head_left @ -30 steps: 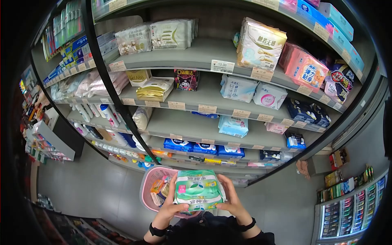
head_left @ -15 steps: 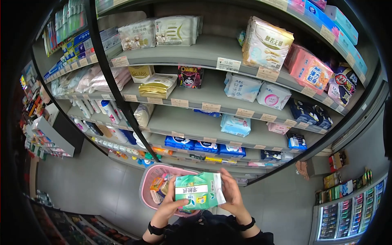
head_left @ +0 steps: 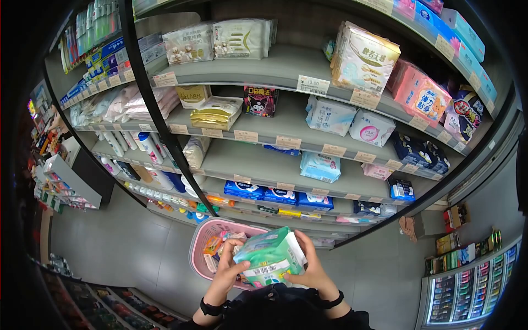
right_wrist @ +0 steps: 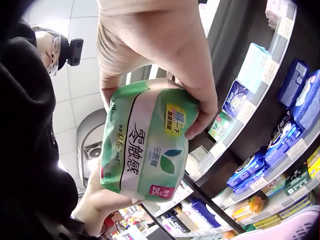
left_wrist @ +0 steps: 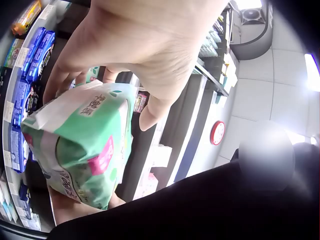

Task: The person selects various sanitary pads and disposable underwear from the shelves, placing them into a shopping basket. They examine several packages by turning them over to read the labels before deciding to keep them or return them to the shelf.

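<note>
In the head view a green and white soft package (head_left: 270,257) is tilted between both hands, in front of the body. The left hand (head_left: 226,270) touches its left side with thumb and fingers. The right hand (head_left: 314,268) grips its right end; the right wrist view shows this hand (right_wrist: 155,45) curled round the end of the package (right_wrist: 145,142). In the left wrist view the left hand (left_wrist: 140,45) has its fingers spread by the package (left_wrist: 87,142), with the thumb off its surface.
A pink basket (head_left: 199,242) with several packaged items stands below and left of the hands. Ahead rise shelves (head_left: 264,124) with packages and price tags. Grey floor (head_left: 137,258) lies at left, and a lit display case (head_left: 467,291) stands at right.
The package has turned and tilted between the hands, from broad face up to an end and side showing. The right hand has closed on its right end after standing more open.
</note>
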`<state>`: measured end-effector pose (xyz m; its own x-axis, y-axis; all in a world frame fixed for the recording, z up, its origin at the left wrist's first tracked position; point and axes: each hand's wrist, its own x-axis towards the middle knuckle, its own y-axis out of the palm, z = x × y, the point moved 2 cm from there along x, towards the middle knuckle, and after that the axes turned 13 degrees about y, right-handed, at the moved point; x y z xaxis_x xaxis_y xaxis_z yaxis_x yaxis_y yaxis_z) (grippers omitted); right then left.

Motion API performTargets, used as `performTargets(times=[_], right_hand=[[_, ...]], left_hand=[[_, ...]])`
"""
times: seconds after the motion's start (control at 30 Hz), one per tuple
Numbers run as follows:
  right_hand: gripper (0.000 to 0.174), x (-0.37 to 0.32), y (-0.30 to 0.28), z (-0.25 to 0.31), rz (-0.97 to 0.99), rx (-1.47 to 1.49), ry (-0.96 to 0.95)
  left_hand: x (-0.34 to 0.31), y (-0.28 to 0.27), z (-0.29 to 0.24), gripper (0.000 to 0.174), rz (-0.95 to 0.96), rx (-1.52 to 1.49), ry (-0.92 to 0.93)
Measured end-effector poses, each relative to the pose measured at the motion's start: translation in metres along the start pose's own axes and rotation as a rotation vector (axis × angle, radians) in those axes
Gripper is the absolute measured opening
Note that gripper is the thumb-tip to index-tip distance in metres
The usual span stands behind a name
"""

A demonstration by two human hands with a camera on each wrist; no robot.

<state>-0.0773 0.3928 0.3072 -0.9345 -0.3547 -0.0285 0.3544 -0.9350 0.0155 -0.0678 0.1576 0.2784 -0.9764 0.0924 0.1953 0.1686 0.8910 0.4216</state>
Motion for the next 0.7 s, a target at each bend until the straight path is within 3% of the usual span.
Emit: performTargets(times=[0.07,0.13,0.17,0.2,0.27,0.4,0.47,0.5,0.57,0.6,0.7], right_hand=[[0.098,-0.004,0.002,-0.002,-0.037,-0.014,-0.058],[0.081,-0.007,0.004,-0.001,-0.076,-0.198,-0.353],[0.081,-0.007,0.001,0.001,-0.075,-0.2,-0.356],[0.072,-0.007,0.003,0.01,-0.011,-0.38,-0.402],[0.054,-0.008,0.008,0.022,0.048,-0.596,-0.45],[0.06,-0.008,0.012,0.034,0.005,-0.482,-0.437],[0.066,-0.005,0.011,0.031,-0.06,-0.195,-0.261],[0.066,-0.004,0.011,0.026,-0.06,-0.195,-0.262],[0.07,0.0,0.012,0.005,0.003,0.069,0.155],[0.068,0.0,0.015,0.003,0.01,0.106,0.161],[0.074,0.001,0.012,0.002,0.029,0.107,0.197]], left_hand=[[0.001,0.005,-0.001,0.064,-0.056,-0.072,-0.026],[0.001,0.004,0.001,0.061,-0.114,-0.145,-0.052],[-0.002,0.002,0.005,0.061,-0.104,-0.286,-0.167],[-0.004,0.001,0.008,0.06,-0.094,-0.427,-0.284],[-0.003,0.002,0.008,0.059,-0.101,-0.376,-0.22],[-0.001,0.0,-0.002,0.057,-0.107,-0.275,-0.029],[0.002,-0.002,-0.002,0.055,-0.077,-0.196,0.047],[0.003,-0.003,-0.003,0.053,-0.046,-0.118,0.122],[0.002,-0.003,-0.004,0.05,0.018,-0.004,0.163],[0.003,-0.003,-0.005,0.048,0.083,0.111,0.204],[0.006,-0.003,-0.006,0.054,0.131,0.057,0.184]])
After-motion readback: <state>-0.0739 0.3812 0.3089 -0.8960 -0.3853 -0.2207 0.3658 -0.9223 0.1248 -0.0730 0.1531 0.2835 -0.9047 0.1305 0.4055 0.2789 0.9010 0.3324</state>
